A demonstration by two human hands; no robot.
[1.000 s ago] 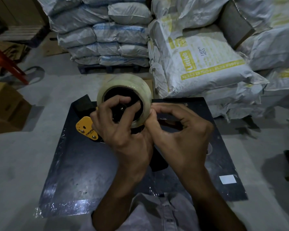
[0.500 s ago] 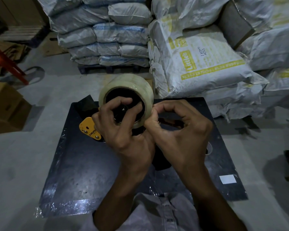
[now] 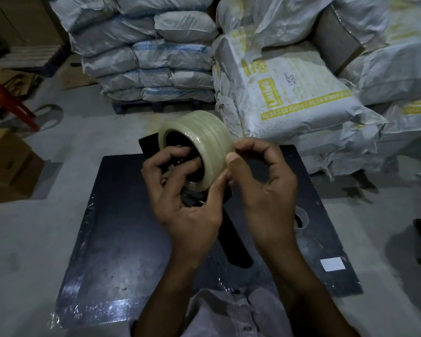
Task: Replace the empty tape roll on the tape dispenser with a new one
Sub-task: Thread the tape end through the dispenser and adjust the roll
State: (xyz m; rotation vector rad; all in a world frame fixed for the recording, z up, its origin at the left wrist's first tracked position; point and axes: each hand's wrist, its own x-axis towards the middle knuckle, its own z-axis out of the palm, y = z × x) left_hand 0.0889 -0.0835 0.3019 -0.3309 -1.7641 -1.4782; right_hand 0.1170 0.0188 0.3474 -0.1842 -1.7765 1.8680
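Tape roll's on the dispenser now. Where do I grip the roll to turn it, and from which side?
Likely best on the tape roll's outer band, thumb and fingers across its width, coming from the right, where the right hand already pinches its edge. The left hand reaches into the open core, so that side is taken.

Tape dispenser (image 3: pixel 231 242) largely hidden behind both hands at 12 o'clock; red chair (image 3: pixel 7 103) cropped at 9 o'clock.
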